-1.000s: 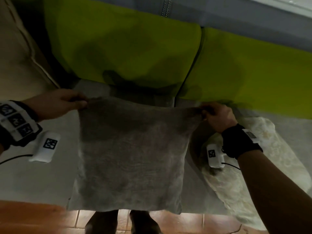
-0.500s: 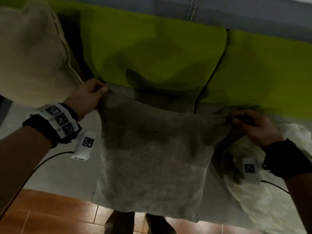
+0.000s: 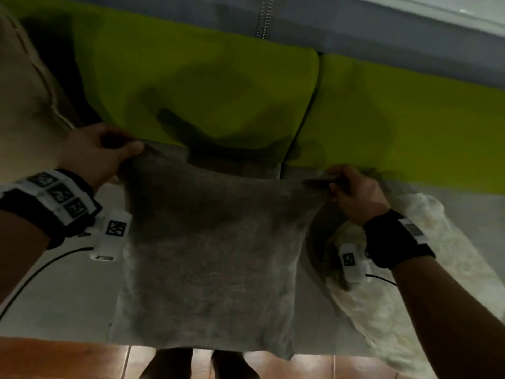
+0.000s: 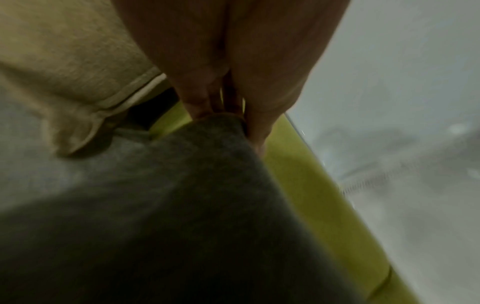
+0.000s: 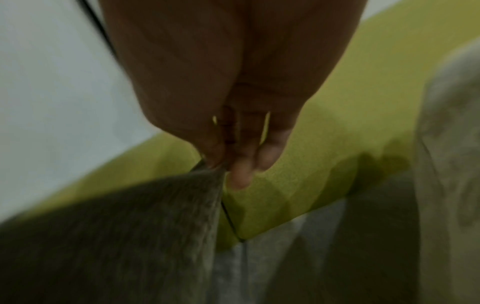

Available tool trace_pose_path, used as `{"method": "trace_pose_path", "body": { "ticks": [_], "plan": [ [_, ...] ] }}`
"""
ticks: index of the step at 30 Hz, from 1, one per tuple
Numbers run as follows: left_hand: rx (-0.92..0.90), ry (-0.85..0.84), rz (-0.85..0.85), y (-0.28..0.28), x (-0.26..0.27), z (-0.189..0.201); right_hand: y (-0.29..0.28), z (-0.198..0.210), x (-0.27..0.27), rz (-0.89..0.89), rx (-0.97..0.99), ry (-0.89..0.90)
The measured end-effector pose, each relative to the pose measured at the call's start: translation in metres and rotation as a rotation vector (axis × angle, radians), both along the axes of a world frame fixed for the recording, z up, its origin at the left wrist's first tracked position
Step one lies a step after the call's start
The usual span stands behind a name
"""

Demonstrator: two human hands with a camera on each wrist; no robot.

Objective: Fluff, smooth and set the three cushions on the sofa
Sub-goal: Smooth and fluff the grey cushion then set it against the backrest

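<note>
A grey cushion (image 3: 213, 250) hangs flat in front of me over the sofa seat, held by its two top corners. My left hand (image 3: 109, 151) pinches the top left corner (image 4: 221, 123). My right hand (image 3: 347, 187) pinches the top right corner (image 5: 207, 170). A beige cushion (image 3: 24, 86) with piped edging leans at the far left against the sofa back (image 4: 64, 51). A cream patterned cushion (image 3: 404, 263) lies on the seat at the right, under my right forearm (image 5: 451, 144).
The sofa has a grey seat (image 3: 54, 296) and two lime-green back cushions (image 3: 218, 86) with a seam between them. A white wall runs behind. Reddish floor tiles (image 3: 68, 359) and my feet show below the seat's front edge.
The grey cushion stays gripped at both top corners and has been shaken slightly: its left corner rose half a second ago, and the top edge now sits nearer level.
</note>
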State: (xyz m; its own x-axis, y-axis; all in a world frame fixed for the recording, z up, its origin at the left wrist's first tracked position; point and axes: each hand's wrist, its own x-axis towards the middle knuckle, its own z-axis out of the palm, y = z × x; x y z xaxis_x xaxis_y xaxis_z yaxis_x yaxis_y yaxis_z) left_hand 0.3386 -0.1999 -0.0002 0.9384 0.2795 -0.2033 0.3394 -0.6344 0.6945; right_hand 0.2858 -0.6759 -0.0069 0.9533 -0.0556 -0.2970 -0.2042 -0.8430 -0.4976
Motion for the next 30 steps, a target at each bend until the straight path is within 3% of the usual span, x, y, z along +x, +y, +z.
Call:
{"method": "trace_pose_path", "body": {
  "ticks": [3, 5, 8, 9, 11, 14, 23, 30],
  "plan": [
    [0.19, -0.06, -0.184, -0.003, 0.001, 0.001, 0.014, -0.002, 0.0, 0.16, -0.275, 0.009],
    [0.244, -0.144, -0.357, -0.011, -0.009, 0.003, 0.028, -0.002, -0.011, 0.329, -0.347, -0.083],
    [0.361, -0.225, -0.795, -0.023, -0.036, 0.005, 0.057, -0.01, -0.034, 0.631, -0.37, -0.218],
    [0.433, -0.207, -0.958, -0.021, -0.043, -0.005, 0.068, -0.013, -0.039, 0.707, -0.354, -0.247],
    [0.542, -0.017, -1.14, -0.016, -0.049, -0.02, 0.085, -0.025, -0.04, 0.805, -0.286, -0.257],
    [0.545, 0.158, -1.182, -0.017, -0.057, -0.046, 0.096, -0.055, -0.034, 0.834, -0.194, -0.155],
    [0.528, 0.347, -1.188, -0.045, -0.035, -0.102, 0.084, -0.126, -0.023, 0.667, -0.225, 0.252],
    [0.401, 0.434, -1.179, -0.025, -0.008, -0.117, 0.08, -0.147, -0.007, 0.602, -0.119, 0.348]
  ]
}}
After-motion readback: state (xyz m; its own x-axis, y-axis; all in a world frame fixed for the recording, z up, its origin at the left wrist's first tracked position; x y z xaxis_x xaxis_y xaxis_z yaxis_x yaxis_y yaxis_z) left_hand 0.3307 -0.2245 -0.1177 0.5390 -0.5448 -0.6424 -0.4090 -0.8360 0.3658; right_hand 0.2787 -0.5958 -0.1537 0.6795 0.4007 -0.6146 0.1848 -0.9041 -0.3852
